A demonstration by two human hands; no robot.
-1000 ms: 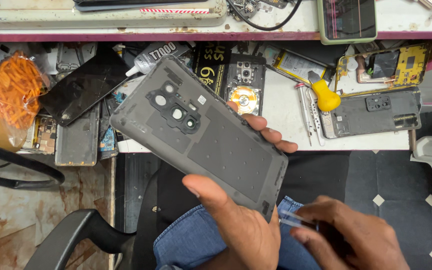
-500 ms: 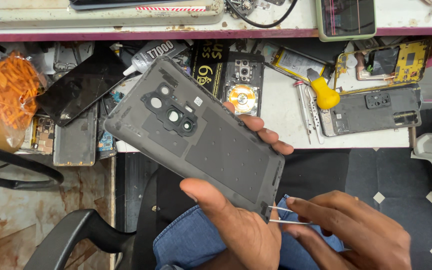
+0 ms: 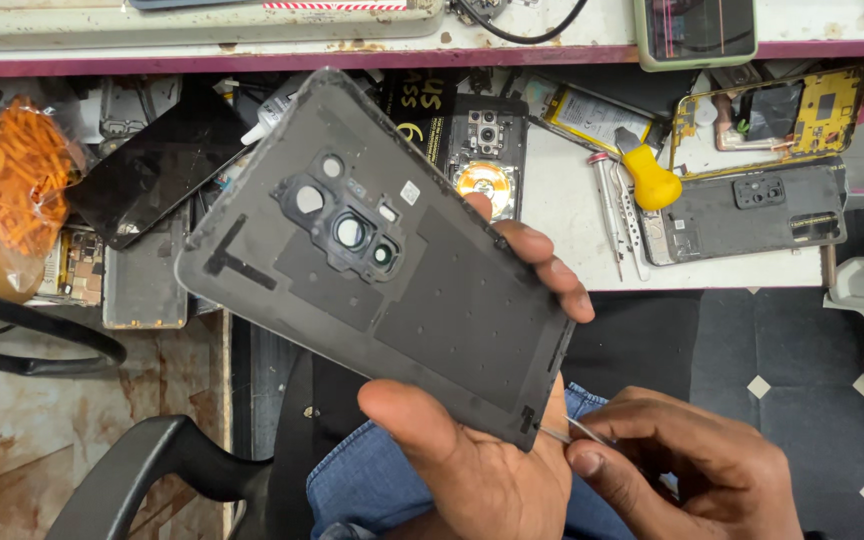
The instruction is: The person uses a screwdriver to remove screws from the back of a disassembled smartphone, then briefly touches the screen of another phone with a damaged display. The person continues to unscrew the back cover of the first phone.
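Note:
My left hand holds a dark grey phone back cover, inner side up, with camera cutouts near its upper left. My thumb presses its lower edge and my fingers wrap around its right side. My right hand is at the lower right, gripping thin metal tweezers whose tips touch the cover's lower right corner.
A cluttered workbench lies behind: a yellow-handled screwdriver, a grey phone frame, a yellow-edged phone frame, an opened phone, a black screen panel and an orange bag. A black chair arm is at lower left.
The cover has come closer to the camera and tilted. My right hand has shifted right and lower, with the tweezers now at the cover's corner.

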